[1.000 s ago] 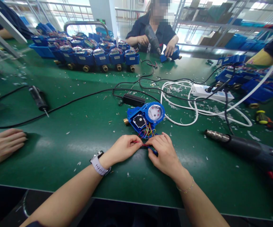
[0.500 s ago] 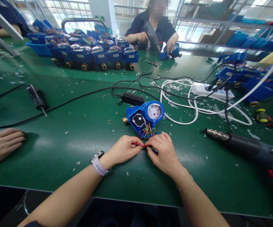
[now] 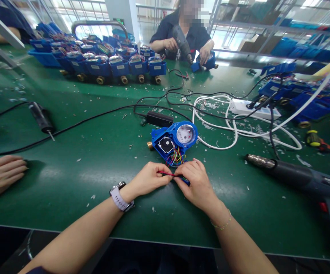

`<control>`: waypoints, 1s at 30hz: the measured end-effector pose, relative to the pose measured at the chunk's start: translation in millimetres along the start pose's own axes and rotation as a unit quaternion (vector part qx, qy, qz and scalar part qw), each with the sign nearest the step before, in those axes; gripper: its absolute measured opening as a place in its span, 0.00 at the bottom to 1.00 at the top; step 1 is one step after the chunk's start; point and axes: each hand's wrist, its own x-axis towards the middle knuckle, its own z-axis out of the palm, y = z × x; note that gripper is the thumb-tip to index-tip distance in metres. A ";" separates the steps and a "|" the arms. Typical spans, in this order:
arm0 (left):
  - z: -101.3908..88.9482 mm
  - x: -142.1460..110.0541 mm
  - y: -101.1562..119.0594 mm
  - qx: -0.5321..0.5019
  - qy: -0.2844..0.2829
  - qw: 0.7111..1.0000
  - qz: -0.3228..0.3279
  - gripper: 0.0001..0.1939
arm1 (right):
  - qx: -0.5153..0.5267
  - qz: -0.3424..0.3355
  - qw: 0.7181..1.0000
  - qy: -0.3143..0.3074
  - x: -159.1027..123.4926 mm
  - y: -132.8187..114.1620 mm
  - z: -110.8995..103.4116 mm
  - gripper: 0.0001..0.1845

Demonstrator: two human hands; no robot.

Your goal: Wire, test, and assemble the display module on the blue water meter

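A blue water meter (image 3: 165, 142) with a round clear dial and a brass fitting lies on the green table, its wire compartment uncovered. Coloured wires (image 3: 177, 156) spill out of it towards me. My left hand (image 3: 150, 177) pinches a red wire (image 3: 165, 173) between thumb and fingers. Close against it, my right hand (image 3: 195, 180) also grips the red wire near its fingertips, with a small green circuit board (image 3: 185, 179) partly showing under the fingers. The fingertips of both hands almost meet, and what lies between them is too small to make out.
A heat gun (image 3: 290, 171) lies on the right. Behind the meter are a black adapter (image 3: 159, 119), white cable and a power strip (image 3: 254, 109). An electric screwdriver (image 3: 40, 116) and another person's hand (image 3: 3, 177) are on the left. Several blue meters (image 3: 99, 64) stand further back; a co-worker holds a heat gun.
The whole view has shifted slightly. Both my hands keep their pinch on the red wire, with hardly any movement.
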 end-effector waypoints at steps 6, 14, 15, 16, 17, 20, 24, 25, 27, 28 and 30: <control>-0.8 -1.2 3.7 -0.032 0.001 0.999 -0.029 0.06 | 0.022 0.009 1.000 0.002 0.0 3.1 -0.9 0.05; 0.8 -1.7 4.1 -0.027 0.007 0.999 -0.033 0.06 | 0.048 0.024 0.998 0.012 0.6 2.5 -1.3 0.05; 1.0 -1.5 3.8 -0.024 0.008 0.999 -0.029 0.07 | 0.049 0.026 0.998 0.013 0.7 2.3 -1.2 0.05; 1.1 -1.4 3.3 -0.021 0.009 0.999 -0.025 0.07 | 0.049 0.027 0.998 0.015 0.7 2.1 -1.2 0.05; 1.2 -1.3 2.8 -0.018 0.010 1.000 -0.020 0.07 | 0.050 0.027 0.998 0.017 0.6 1.9 -1.2 0.05; 1.4 -1.3 0.9 -0.007 0.014 1.000 -0.010 0.07 | 0.051 0.029 0.998 0.020 0.1 1.6 -1.5 0.05; 1.6 -1.4 -0.7 0.011 0.019 1.000 0.006 0.08 | 0.055 0.031 0.998 0.019 -0.1 0.4 -2.0 0.05; 1.8 -1.3 -0.7 0.014 0.020 1.000 0.010 0.08 | 0.055 0.031 0.998 0.019 0.1 -0.1 -2.0 0.05; 2.0 -1.2 -0.3 0.021 0.024 0.999 0.014 0.08 | 0.056 0.031 0.998 0.020 0.7 -1.4 -1.8 0.05; 2.0 -1.1 0.2 0.025 0.026 0.999 0.013 0.09 | 0.056 0.030 0.998 0.020 1.1 -2.0 -1.6 0.05; 2.0 -0.9 1.3 0.022 0.026 0.999 0.006 0.11 | 0.058 0.031 0.998 0.020 1.8 -2.6 -1.4 0.05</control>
